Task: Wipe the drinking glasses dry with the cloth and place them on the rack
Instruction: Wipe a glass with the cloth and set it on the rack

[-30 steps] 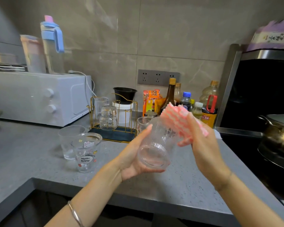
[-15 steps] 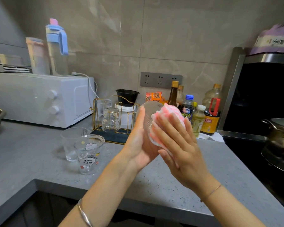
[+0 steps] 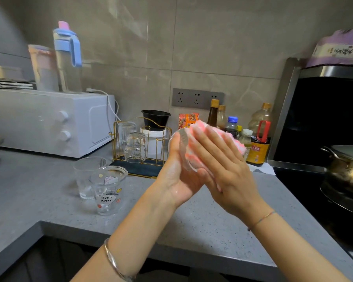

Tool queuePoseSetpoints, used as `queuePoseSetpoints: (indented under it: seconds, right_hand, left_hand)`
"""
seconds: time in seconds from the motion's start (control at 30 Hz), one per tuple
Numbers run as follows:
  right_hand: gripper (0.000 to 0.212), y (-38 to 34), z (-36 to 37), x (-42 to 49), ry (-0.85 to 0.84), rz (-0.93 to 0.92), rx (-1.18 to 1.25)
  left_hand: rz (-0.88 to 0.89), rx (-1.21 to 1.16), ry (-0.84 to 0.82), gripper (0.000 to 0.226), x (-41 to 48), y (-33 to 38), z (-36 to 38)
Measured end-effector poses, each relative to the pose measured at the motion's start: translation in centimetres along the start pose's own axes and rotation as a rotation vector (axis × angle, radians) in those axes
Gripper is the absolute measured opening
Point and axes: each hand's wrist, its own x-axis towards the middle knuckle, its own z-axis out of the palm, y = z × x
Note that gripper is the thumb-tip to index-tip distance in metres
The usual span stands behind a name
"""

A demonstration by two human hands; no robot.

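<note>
Glass (image 3: 181, 148), one, ribbed, gripped above counter (image 3: 202, 231) in cupped left hand (image 3: 179, 178); right hand (image 3: 226, 176), fingers nearly straight, pressing one pink-and-white cloth (image 3: 230, 135) against it. On gold rack (image 3: 141, 170) behind, two upturned: tall glass (image 3: 126, 132), squat glass (image 3: 135, 148). At left, two upright, close together: plain cup (image 3: 83, 180), printed cup (image 3: 108, 192) marked "Hello Kitty". Labels on bottles (image 3: 257, 148) too small to read
</note>
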Motion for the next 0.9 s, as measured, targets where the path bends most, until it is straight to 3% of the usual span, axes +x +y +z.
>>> queuePoseSetpoints:
  seconds: [0.2, 0.3, 0.37, 0.47, 0.57, 0.63, 0.7, 0.8, 0.9]
  right_hand:
    - [0.046, -1.0, 0.5, -1.1, -0.049, -0.059, 0.015]
    - [0.046, -1.2, 0.0, 0.2, -0.021, -0.023, 0.030]
    - [0.045, -1.3, -0.6, 1.4, -0.010, 0.080, 0.118]
    - [0.038, -1.5, -1.6, 2.5, -0.045, 0.393, 0.412]
    - [0.033, -0.6, -2.1, 2.5, -0.005, 0.583, 0.580]
    - [0.035, 0.4, -3.1, 3.2, 0.072, 0.795, 0.778]
    - [0.034, 1.6, -4.0, 3.7, 0.147, 0.948, 0.788]
    - [0.031, 2.5, -4.3, 4.0, 0.151, 1.037, 0.758]
    - [0.032, 1.3, -4.0, 3.4, -0.071, 0.882, 0.723]
  left_hand:
    - [0.004, 0.164, -0.024, 0.075, 0.2, 0.9, -0.2]
    - [0.046, 0.198, -0.062, 0.068, 0.0, 0.7, -0.3]
    - [0.058, 0.244, -0.091, 0.064, 0.0, 0.5, -0.5]
    - [0.036, 0.388, -0.102, 0.063, -0.1, -0.1, -1.2]
    - [0.017, 0.484, -0.008, 0.052, -0.5, -0.5, -2.6]
    - [0.009, 0.530, 0.022, 0.058, -0.8, -0.8, -3.9]
    - [0.021, 0.568, 0.028, 0.070, -1.1, -1.0, -4.8]
    - [0.016, 0.615, -0.006, 0.099, -1.5, -1.1, -5.4]
    - [0.036, 0.691, -0.026, 0.104, -1.4, -1.2, -5.3]
